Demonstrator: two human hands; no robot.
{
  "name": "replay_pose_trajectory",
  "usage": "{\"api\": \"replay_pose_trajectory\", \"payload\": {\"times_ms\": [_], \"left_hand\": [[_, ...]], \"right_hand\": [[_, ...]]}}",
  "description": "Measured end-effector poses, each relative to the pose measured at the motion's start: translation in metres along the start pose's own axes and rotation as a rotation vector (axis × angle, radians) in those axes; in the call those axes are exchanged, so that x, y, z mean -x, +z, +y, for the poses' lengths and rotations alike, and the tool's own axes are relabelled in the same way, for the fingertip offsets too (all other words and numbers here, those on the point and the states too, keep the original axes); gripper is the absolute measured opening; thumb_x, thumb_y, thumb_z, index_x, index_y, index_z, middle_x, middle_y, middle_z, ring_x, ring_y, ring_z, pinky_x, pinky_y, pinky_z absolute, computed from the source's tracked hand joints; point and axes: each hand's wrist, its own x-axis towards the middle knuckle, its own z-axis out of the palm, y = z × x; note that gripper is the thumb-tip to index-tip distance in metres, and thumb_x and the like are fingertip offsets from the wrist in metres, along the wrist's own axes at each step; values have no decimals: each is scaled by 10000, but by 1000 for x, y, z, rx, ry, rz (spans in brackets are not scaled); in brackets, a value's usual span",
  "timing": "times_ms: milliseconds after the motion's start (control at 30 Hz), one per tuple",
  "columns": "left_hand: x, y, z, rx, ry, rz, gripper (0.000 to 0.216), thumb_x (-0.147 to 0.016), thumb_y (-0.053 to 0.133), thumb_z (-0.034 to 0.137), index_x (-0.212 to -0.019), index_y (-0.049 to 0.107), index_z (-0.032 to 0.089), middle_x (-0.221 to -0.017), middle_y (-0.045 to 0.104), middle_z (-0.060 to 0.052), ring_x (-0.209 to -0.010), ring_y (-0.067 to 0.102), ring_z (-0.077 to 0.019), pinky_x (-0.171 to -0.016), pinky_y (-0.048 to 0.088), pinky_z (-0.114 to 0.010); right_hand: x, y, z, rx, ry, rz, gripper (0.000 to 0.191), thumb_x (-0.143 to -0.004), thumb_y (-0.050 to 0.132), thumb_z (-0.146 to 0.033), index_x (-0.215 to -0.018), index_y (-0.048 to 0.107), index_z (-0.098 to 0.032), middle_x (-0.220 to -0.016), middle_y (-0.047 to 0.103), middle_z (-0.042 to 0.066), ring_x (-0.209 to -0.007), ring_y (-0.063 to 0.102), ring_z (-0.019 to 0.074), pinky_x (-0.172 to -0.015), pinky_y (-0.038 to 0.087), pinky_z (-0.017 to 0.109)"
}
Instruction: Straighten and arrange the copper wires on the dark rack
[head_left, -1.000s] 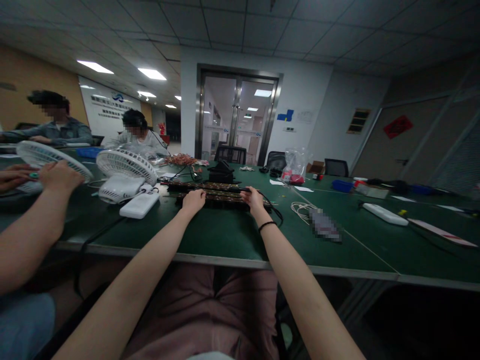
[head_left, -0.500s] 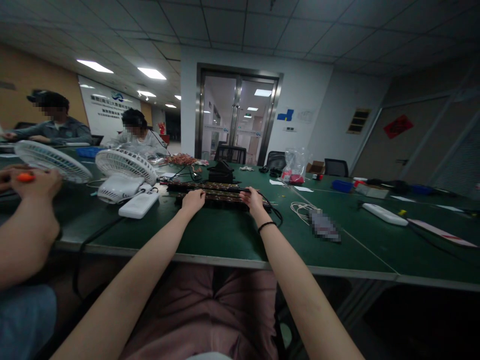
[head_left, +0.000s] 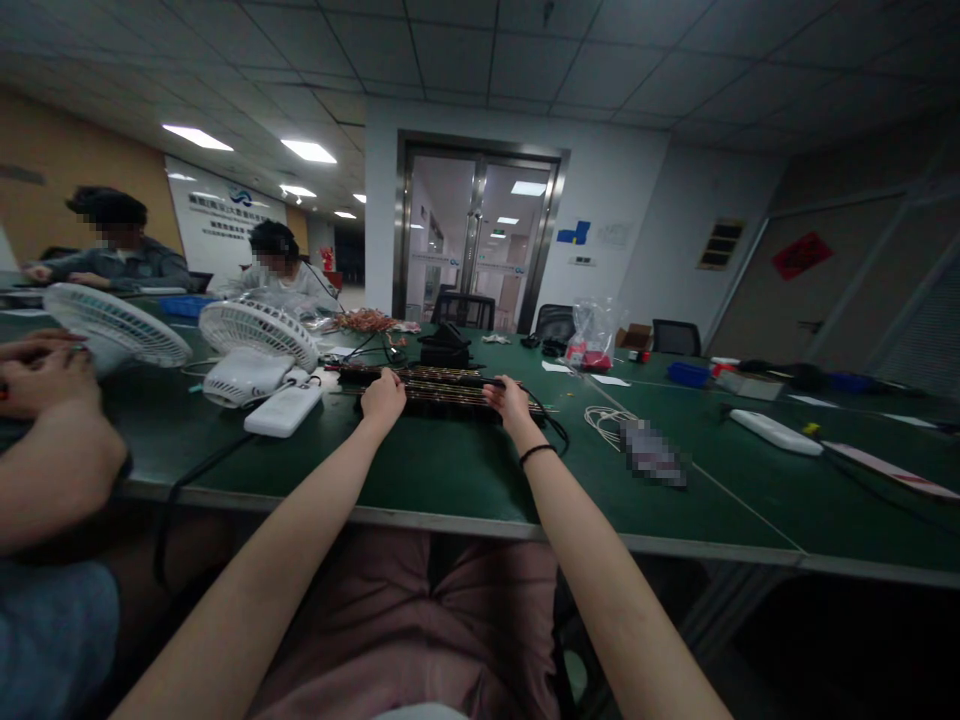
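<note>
Both my arms reach out over the green table. My left hand rests on the near left part of a dark flat stack of long strips with coppery dots, its fingers curled over the top edge. On the right part of the same stack lies my right hand, fingers bent and gripping the strips; a black band circles that wrist. A black cable loops off the stack's right end.
A white power bank and two white desk fans stand to the left. A co-worker's hands work at the far left edge. A coil of white cord, a white power strip and a plastic bag lie to the right. Two people sit at the back left.
My left hand has slid a little forward onto the stack. The co-worker's hands at the left have pulled back and lowered. My right hand has hardly moved.
</note>
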Motion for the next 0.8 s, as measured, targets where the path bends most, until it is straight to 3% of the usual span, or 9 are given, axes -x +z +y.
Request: {"api": "replay_pose_trajectory", "payload": {"times_ms": [167, 467, 800], "left_hand": [[-7, -5, -7, -19, -26, -2, 262, -896, 436, 352, -969, 633, 195, -995, 686, -122, -968, 636, -254, -775, 481, -333], [-25, -12, -42, -38, -67, 47, 319, -884, 452, 406, -850, 688, 194, -953, 698, -115, -959, 629, -267, -765, 477, -337], [-20, -14, -34, -32, -5, -45, 442, -843, 451, 578, -810, 682, 203, -948, 692, -111, -938, 630, -274, -744, 477, -346]], "right_hand": [[0, 0, 0, 6, 1, -2, 154, -914, 437, -216, -842, 559, -156, -538, 634, 3, -447, 604, 94, -458, 482, 165], [1, 0, -1, 6, 2, -2, 161, -919, 425, -214, -822, 542, -164, -516, 620, -5, -455, 606, 96, -466, 487, 170], [4, 1, -4, 16, 18, -5, 161, -924, 423, -218, -816, 533, -171, -507, 612, -13, -444, 599, 93, -461, 485, 168]]}}
